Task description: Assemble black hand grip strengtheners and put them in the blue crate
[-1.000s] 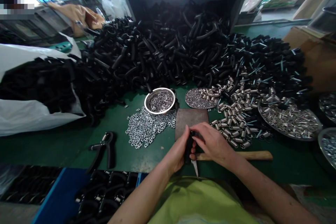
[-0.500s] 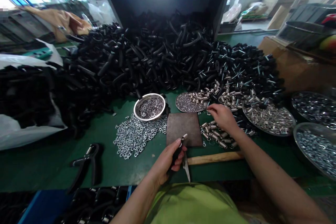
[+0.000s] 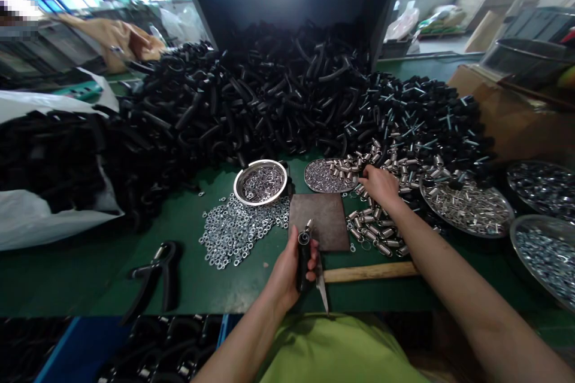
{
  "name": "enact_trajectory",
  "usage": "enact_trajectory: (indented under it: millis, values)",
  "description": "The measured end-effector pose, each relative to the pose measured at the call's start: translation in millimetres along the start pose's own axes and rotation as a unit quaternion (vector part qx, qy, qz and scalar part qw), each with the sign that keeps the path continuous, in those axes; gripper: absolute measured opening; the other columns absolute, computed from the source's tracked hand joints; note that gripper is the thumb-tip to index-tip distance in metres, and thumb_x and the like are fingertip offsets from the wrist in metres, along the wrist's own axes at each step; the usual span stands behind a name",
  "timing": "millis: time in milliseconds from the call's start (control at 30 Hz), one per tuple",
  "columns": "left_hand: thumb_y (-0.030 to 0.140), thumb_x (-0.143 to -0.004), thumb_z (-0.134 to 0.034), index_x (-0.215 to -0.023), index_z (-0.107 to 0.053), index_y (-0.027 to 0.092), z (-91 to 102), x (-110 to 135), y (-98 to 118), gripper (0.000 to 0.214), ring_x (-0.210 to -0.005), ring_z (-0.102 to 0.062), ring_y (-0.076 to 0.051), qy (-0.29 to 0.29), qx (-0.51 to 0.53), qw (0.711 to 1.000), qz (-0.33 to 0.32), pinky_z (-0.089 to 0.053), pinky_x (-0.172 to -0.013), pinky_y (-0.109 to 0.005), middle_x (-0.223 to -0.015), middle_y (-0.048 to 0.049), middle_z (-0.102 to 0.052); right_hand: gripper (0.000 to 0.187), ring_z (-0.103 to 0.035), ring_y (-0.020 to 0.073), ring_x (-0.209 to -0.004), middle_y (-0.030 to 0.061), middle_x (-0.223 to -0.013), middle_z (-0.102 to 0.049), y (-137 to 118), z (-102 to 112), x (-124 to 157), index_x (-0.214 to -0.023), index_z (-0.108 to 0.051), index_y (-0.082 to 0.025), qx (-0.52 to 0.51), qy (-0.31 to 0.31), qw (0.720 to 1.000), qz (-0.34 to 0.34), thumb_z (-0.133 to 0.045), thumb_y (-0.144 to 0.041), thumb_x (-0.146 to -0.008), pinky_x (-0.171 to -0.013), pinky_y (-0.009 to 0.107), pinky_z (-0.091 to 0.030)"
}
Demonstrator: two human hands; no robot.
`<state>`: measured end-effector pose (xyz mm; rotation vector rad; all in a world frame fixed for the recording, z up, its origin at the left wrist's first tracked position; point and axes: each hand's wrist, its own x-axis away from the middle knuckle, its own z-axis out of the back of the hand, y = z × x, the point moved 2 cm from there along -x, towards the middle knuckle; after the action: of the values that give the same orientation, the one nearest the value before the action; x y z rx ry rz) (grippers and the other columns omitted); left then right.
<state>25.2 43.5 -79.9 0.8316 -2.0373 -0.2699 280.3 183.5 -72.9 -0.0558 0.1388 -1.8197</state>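
The person's left hand (image 3: 290,266) is closed tight round one black handle (image 3: 304,260), held upright just over the near edge of the single dark metal plate (image 3: 320,220), its metal tip uppermost. The right hand (image 3: 380,184) is stretched out, well apart from the left, with its fingers curled down into the loose springs (image 3: 375,233) beside the flat dish (image 3: 324,176); I cannot tell whether it has hold of one.

I count one round bowl (image 3: 260,182), one flat dish and three wide trays (image 3: 467,203) on the right. There is one hammer (image 3: 368,272) lying crosswise just beside the left hand, and one finished hand gripper (image 3: 155,272) lying alone on the left. The washers (image 3: 238,230) spread out below the bowl, touching the plate's left edge.

The heap of handles (image 3: 269,96) fills the far half of the green table (image 3: 224,287). Bare cloth shows between the gripper and the washers and along the near edge, above the blue crate (image 3: 85,350)
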Motion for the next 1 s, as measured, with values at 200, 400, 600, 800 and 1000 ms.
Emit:
enact_trajectory:
  millis: [200, 400, 600, 800, 1000]
  values:
    - [0.034, -0.083, -0.047, -0.07, -0.05, 0.012, 2.5, -2, 11, 0.026, -0.043, -0.035, -0.004, -0.053, 0.163, 0.984, 0.047, -0.025, -0.037, -0.013, -0.057, 0.0024, -0.042, 0.03, -0.059, 0.0226, -0.09, 0.0094, -0.098, -0.063, 8, 9, 4, -0.111, -0.061, -0.02, -0.026, 0.003, 0.998, 0.061, -0.051, -0.026, -0.084, -0.074, 0.03, -0.041]
    - [0.037, -0.083, -0.045, -0.062, -0.049, 0.012, 2.0, -7, 13, 0.033, -0.041, -0.03, -0.004, -0.091, 0.205, 0.974, 0.022, -0.021, -0.036, -0.013, -0.05, 0.0029, -0.036, 0.025, -0.056, 0.026, -0.093, 0.0135, -0.099, -0.057, 11, 13, 18, -0.098, -0.067, -0.014, -0.047, 0.041, 0.989, 0.135, -0.049, -0.02, -0.082, -0.08, 0.035, -0.043]
    - [0.032, -0.081, -0.045, -0.062, -0.05, 0.012, -2.3, -11, 14, 0.028, -0.041, -0.032, -0.006, -0.061, 0.213, 0.975, -0.005, -0.026, -0.038, -0.016, -0.048, 0.0019, -0.038, 0.023, -0.058, 0.0201, -0.078, 0.0064, -0.089, -0.061, -20, 47, 70, -0.103, -0.061, -0.017, -0.234, 0.06, 0.944, 0.227, -0.054, -0.02, -0.081, -0.073, 0.035, -0.048]
    - [0.03, -0.079, -0.047, -0.063, -0.05, 0.014, -10.3, -11, 13, 0.023, -0.041, -0.035, -0.007, -0.054, 0.201, 0.977, -0.038, -0.029, -0.039, -0.018, -0.047, 0.0016, -0.041, 0.017, -0.059, 0.0178, -0.094, 0.007, -0.1, -0.061, -75, 64, 141, -0.099, -0.062, -0.019, -0.35, 0.062, 0.867, 0.349, -0.053, -0.015, -0.085, -0.081, 0.031, -0.049]
    - [0.027, -0.074, -0.054, -0.068, -0.05, 0.013, -17.2, -5, 11, 0.015, -0.039, -0.038, -0.005, -0.01, 0.174, 0.981, -0.088, -0.03, -0.04, -0.016, -0.048, 0.0035, -0.046, 0.021, -0.061, 0.0189, -0.084, 0.0115, -0.091, -0.063, -100, 43, 157, -0.094, -0.062, -0.013, -0.312, 0.104, 0.868, 0.372, -0.044, -0.022, -0.09, -0.074, 0.03, -0.05]
